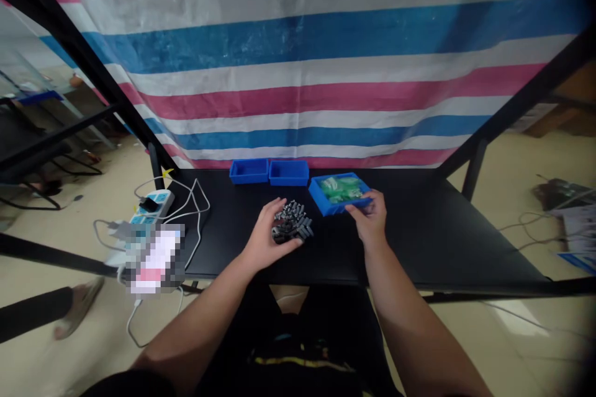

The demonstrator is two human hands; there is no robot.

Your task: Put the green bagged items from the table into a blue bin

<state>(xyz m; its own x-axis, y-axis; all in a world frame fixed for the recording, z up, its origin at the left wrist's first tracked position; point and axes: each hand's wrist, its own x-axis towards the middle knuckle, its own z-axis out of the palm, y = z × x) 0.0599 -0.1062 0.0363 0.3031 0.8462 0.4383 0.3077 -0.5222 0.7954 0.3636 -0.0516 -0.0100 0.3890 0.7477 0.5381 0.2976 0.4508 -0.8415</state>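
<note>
On the black table (pixel 414 229) lies a pile of small dark and metallic parts (pixel 294 221). My left hand (pixel 267 239) curves around the pile's left and near sides, thumb and fingers apart. To the right, my right hand (pixel 371 217) grips the near right corner of a blue bin (pixel 326 206), thumb on the near side and fingers at the right edge. Green and clear plastic packets (pixel 342 188) fill that bin, which sits at an angle. Whether the bin touches the table cannot be made out.
Two blue bins (pixel 249 172) (pixel 288 173) stand side by side at the table's back edge. A power strip (pixel 161 203), white cables (pixel 199 217) and a pixelated phone-like object (pixel 156 260) are at the left. Black frame posts and a striped sheet (pixel 298 93) surround the table.
</note>
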